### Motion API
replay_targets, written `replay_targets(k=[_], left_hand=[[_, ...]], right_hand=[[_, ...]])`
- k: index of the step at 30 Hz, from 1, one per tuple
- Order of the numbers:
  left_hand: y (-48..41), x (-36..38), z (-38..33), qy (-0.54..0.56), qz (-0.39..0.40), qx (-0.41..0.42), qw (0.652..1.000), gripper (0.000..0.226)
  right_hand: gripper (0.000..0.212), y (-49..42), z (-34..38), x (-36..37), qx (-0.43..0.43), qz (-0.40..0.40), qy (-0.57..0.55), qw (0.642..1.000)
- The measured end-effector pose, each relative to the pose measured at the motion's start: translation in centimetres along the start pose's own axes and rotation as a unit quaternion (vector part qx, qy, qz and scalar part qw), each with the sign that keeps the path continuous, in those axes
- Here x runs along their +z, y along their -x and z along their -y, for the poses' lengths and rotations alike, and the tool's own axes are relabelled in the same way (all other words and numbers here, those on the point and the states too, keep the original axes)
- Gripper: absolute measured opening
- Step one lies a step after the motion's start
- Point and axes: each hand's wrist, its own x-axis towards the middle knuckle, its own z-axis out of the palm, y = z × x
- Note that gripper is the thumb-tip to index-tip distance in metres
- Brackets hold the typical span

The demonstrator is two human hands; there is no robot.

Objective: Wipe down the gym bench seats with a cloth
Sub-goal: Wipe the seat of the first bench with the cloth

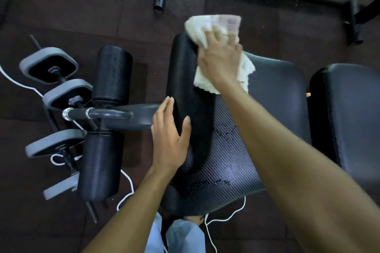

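1. The right hand (220,57) lies flat with its fingers spread on a pale crumpled cloth (213,33), pressing it onto the far corner of the black seat pad (236,146).
2. Part of the cloth bunches out past the fingertips over the far edge of the seat; another part shows under the wrist, lying on the ribbed top of the pad.
3. The left hand (170,135) rests open on the rounded left edge of the same seat, fingers together and extended, thumb apart on the top side; it holds nothing.
4. Small wet beads or streaks glisten on the seat between the two forearms and nearer the close edge.
5. To the right, a second black pad (349,119) sits just beside the seat, with a narrow gap between them.
6. To the left of the seat, a grey metal bar (123,115) runs out to two black foam rollers (112,76), one on each side of it.
7. Further left, grey weight plates (49,65) on thin bars lie on the dark floor (61,6).
8. A white cord (127,187) trails across the floor beneath the rollers and the seat.
9. At the bottom edge, light blue trouser legs (185,236) stand close to the near end of the seat.
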Motion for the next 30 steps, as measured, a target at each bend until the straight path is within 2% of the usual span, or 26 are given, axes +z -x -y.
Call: replay_targets(k=[3, 8, 10, 12, 14, 16, 21, 23, 26, 28, 30], left_hand=[[-0.1, 0.0, 0.1, -0.002, -0.002, 0.002, 1.0, 0.064], [0.0, -0.1, 0.0, -0.007, -0.006, 0.007, 1.0, 0.061], [0.0, 0.0, -0.1, -0.003, -0.002, 0.006, 1.0, 0.06], [0.1, 0.0, 0.0, 0.002, -0.004, 0.005, 1.0, 0.059], [0.0, 0.1, 0.2, 0.003, -0.008, 0.007, 1.0, 0.057], [0.1, 0.1, 0.2, 0.003, -0.009, 0.007, 1.0, 0.054], [-0.4, 0.0, 0.1, -0.003, 0.0, -0.006, 1.0, 0.056], [-0.6, -0.3, -0.3, -0.028, 0.026, -0.016, 0.999, 0.058], [-3.1, -1.5, -0.5, -0.076, 0.089, 0.011, 0.993, 0.064], [-6.6, -2.3, -0.3, -0.118, 0.141, 0.057, 0.981, 0.062], [-10.8, -2.9, -0.4, -0.165, 0.184, 0.106, 0.963, 0.057]], right_hand=[[0.044, 4.7, 0.4, 0.4, -0.126, -0.011, 0.018, 0.992], [0.045, 14.0, -5.7, -0.4, -0.146, -0.025, -0.01, 0.989], [0.046, 14.7, -8.7, -0.7, -0.112, -0.028, -0.001, 0.993], [0.047, 13.4, -9.6, -1.0, -0.027, -0.019, -0.017, 0.999], [0.046, 10.8, -7.8, -0.6, 0.086, -0.025, -0.038, 0.995], [0.046, 9.4, -5.0, -0.1, 0.141, -0.028, -0.035, 0.989], [0.046, 15.2, -5.4, -0.4, -0.041, -0.008, 0.002, 0.999], [0.048, 19.9, -7.5, -0.9, -0.064, -0.007, 0.0, 0.998], [0.048, 22.5, -10.0, -1.5, 0.015, -0.001, -0.017, 1.0], [0.046, 20.2, -9.5, -1.4, 0.119, -0.012, -0.034, 0.992], [0.044, 16.7, -7.2, -1.0, 0.24, -0.044, -0.063, 0.968]])
